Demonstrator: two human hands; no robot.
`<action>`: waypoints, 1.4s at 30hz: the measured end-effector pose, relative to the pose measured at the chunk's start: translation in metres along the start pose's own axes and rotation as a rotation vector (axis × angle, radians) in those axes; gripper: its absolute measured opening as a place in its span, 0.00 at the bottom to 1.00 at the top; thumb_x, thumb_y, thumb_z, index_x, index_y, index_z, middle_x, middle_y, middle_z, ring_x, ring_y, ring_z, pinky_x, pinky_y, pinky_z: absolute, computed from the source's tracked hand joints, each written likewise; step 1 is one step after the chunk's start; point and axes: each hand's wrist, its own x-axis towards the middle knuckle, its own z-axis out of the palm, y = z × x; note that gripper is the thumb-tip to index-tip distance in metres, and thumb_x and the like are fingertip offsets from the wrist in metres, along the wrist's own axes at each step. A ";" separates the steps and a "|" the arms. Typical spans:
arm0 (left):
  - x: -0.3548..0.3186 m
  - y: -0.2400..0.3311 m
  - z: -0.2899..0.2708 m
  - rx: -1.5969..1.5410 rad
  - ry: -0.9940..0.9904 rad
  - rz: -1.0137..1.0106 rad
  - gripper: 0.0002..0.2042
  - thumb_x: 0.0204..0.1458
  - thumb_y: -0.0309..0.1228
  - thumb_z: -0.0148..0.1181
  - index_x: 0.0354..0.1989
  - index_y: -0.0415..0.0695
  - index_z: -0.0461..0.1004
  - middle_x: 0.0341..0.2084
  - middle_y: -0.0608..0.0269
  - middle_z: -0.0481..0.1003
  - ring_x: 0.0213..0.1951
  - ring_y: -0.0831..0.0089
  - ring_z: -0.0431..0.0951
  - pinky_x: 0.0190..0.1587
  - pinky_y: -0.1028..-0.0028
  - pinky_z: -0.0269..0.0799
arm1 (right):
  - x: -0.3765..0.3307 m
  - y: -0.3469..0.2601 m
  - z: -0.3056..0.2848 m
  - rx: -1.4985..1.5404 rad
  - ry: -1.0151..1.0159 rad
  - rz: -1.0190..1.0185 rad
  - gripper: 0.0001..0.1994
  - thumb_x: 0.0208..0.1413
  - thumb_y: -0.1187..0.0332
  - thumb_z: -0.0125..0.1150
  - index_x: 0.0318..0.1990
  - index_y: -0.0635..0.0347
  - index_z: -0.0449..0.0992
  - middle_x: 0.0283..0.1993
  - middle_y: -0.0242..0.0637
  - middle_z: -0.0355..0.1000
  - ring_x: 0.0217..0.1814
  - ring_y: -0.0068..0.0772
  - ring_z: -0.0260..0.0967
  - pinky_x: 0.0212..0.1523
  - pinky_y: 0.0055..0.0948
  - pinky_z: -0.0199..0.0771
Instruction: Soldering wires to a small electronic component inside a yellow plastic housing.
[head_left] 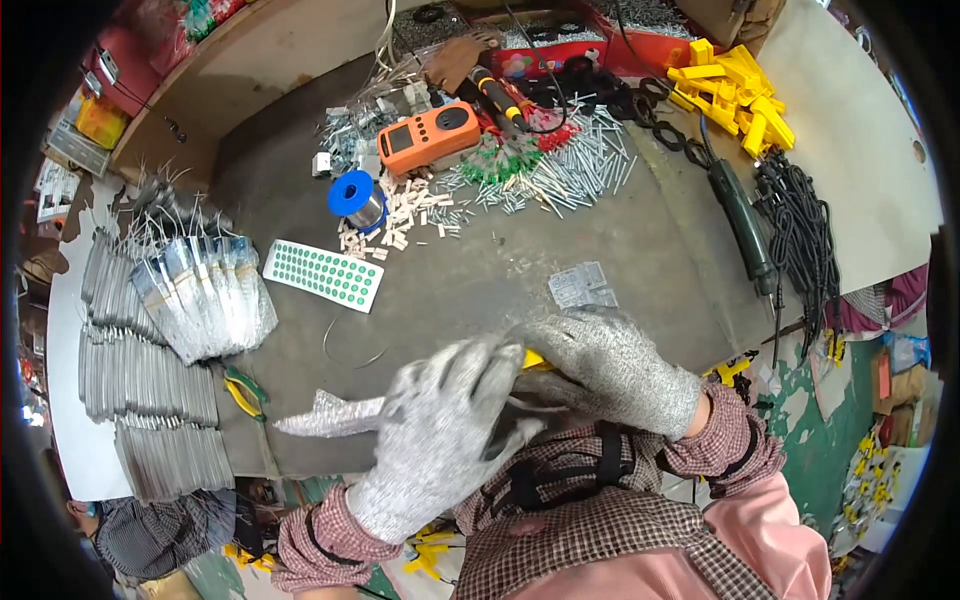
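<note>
A left hand (435,430) in a speckled grey knit glove bends its fingers beside a smooth, bright yellow plastic piece (534,358); whether it grips anything, I cannot tell. The similarly gloved right hand (605,365) curls around that piece, which sits between the two hands at the near edge of the dark, scuffed worktop (450,285). A crinkled, silvery flat strip (335,417) emerges from beneath the left hand. Beyond lie a white rectangular sheet of round green stickers (322,276), its markings too small to read, and a blue-flanged spool of shiny wire (358,200).
</note>
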 end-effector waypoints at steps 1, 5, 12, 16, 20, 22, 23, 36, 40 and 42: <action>0.001 0.000 0.005 0.021 -0.015 -0.005 0.33 0.42 0.38 0.74 0.60 0.48 0.73 0.57 0.55 0.73 0.59 0.55 0.73 0.60 0.54 0.68 | 0.000 -0.002 0.001 0.021 0.027 0.006 0.15 0.61 0.59 0.62 0.48 0.59 0.74 0.41 0.48 0.76 0.46 0.53 0.76 0.44 0.46 0.76; 0.007 -0.006 0.015 0.064 -0.008 -0.051 0.29 0.42 0.36 0.74 0.57 0.46 0.75 0.54 0.54 0.75 0.57 0.53 0.75 0.58 0.55 0.70 | 0.008 -0.014 0.005 -0.049 0.059 0.119 0.15 0.58 0.62 0.65 0.48 0.59 0.74 0.39 0.46 0.77 0.44 0.53 0.77 0.42 0.46 0.76; 0.008 -0.009 0.018 0.027 0.070 -0.032 0.29 0.42 0.38 0.76 0.55 0.46 0.77 0.51 0.54 0.77 0.52 0.52 0.78 0.55 0.55 0.73 | 0.009 0.004 0.002 -0.013 0.039 0.010 0.14 0.55 0.63 0.66 0.45 0.57 0.75 0.38 0.45 0.77 0.41 0.53 0.78 0.38 0.45 0.77; 0.010 -0.013 0.024 0.056 0.071 -0.029 0.30 0.41 0.38 0.76 0.56 0.44 0.76 0.51 0.54 0.77 0.53 0.51 0.77 0.56 0.54 0.72 | 0.014 -0.002 0.005 -0.071 0.068 0.067 0.14 0.53 0.63 0.68 0.43 0.59 0.74 0.35 0.44 0.77 0.39 0.52 0.78 0.37 0.45 0.77; 0.007 -0.005 0.023 0.160 0.093 -0.070 0.30 0.40 0.35 0.75 0.56 0.44 0.76 0.51 0.53 0.77 0.53 0.51 0.77 0.55 0.53 0.72 | 0.021 -0.004 0.002 -0.072 0.020 0.115 0.15 0.52 0.63 0.69 0.42 0.59 0.74 0.33 0.45 0.77 0.37 0.52 0.79 0.36 0.46 0.77; 0.015 -0.009 0.023 0.125 0.123 -0.079 0.31 0.40 0.36 0.75 0.57 0.44 0.75 0.50 0.52 0.77 0.53 0.51 0.78 0.54 0.54 0.73 | 0.028 -0.003 -0.004 -0.110 0.013 0.094 0.15 0.52 0.61 0.69 0.41 0.60 0.74 0.31 0.47 0.77 0.35 0.53 0.79 0.35 0.46 0.77; 0.018 -0.017 0.024 0.049 0.092 -0.084 0.32 0.44 0.40 0.73 0.59 0.44 0.74 0.52 0.54 0.75 0.54 0.52 0.76 0.54 0.53 0.73 | 0.034 0.003 -0.008 -0.096 -0.042 0.073 0.17 0.53 0.60 0.69 0.42 0.62 0.73 0.32 0.48 0.78 0.37 0.55 0.79 0.36 0.47 0.78; 0.006 -0.045 0.057 -0.328 -0.099 0.194 0.28 0.43 0.28 0.61 0.59 0.48 0.74 0.44 0.56 0.78 0.55 0.57 0.75 0.73 0.43 0.46 | -0.001 0.050 -0.021 -0.011 -0.223 -0.067 0.18 0.57 0.63 0.63 0.55 0.56 0.77 0.61 0.47 0.68 0.63 0.51 0.67 0.61 0.44 0.71; 0.006 -0.060 0.071 -0.488 -0.068 0.243 0.22 0.44 0.25 0.62 0.52 0.48 0.76 0.40 0.58 0.77 0.51 0.57 0.76 0.69 0.45 0.56 | -0.008 0.043 -0.001 -0.167 -0.200 -0.310 0.19 0.55 0.65 0.64 0.54 0.57 0.77 0.58 0.45 0.69 0.58 0.50 0.71 0.58 0.44 0.75; 0.004 -0.064 0.072 -0.349 -0.078 0.410 0.18 0.46 0.27 0.66 0.48 0.49 0.79 0.45 0.62 0.77 0.57 0.58 0.72 0.67 0.50 0.62 | 0.005 0.049 -0.002 0.183 -0.418 -0.116 0.16 0.57 0.64 0.65 0.52 0.58 0.77 0.55 0.43 0.71 0.54 0.50 0.74 0.54 0.41 0.78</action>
